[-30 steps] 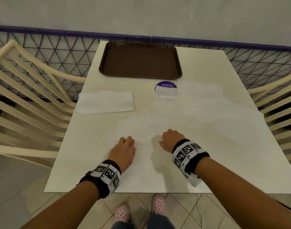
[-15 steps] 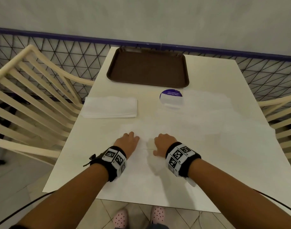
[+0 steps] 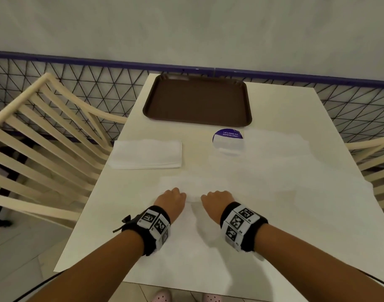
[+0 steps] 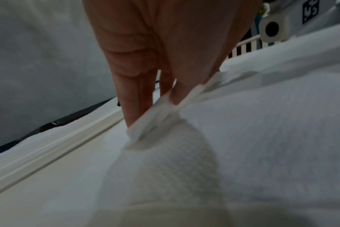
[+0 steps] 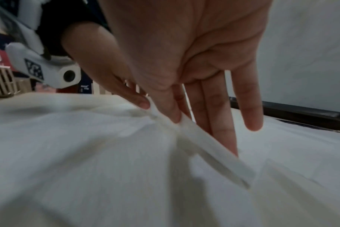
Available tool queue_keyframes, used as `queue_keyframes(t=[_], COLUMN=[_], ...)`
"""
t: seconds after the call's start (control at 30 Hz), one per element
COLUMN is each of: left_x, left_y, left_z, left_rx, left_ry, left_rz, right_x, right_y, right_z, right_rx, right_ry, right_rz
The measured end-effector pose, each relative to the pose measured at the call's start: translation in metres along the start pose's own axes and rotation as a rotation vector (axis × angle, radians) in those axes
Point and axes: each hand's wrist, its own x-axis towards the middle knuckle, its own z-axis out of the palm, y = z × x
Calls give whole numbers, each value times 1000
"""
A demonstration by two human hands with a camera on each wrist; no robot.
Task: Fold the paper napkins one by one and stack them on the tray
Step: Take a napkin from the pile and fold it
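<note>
A white table (image 3: 273,118) is seen, with an empty brown tray (image 3: 197,100) at its far end. A napkin stack (image 3: 146,156) lies nearer, to the left. An open napkin (image 3: 193,184) is spread at the near edge; its edge is pinched by the left hand (image 3: 172,201) and the right hand (image 3: 217,202).

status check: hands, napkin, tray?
Left hand and right hand each pinch the folded edge of the open napkin on the table. Tray holds no napkins yet. Napkin stack waiting at left; nothing in the way.
</note>
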Motion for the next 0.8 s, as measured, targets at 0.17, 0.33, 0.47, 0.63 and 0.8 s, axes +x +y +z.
queue_keyframes(t=[0.17,0.33,0.47,0.63,0.8], left_x=[10,24,30,25,17], left_y=[-38,-93,-148,-203,-221], left_z=[-2,-39,-68,-86,-59], left_rx=[-47,-102,-115,-68,-69], left_ry=[-5,160,255,321,303], left_rz=[107,56,-43,-117,-126], right_x=[-9,8,38,73,98], right_y=[29,50,48,31,8], right_z=[-29,-77,-121,-165,-158], right_rx=[-38,16,115,255,287], right_ry=[139,287,382,432,460], right_rz=[-5,88,127,112,119])
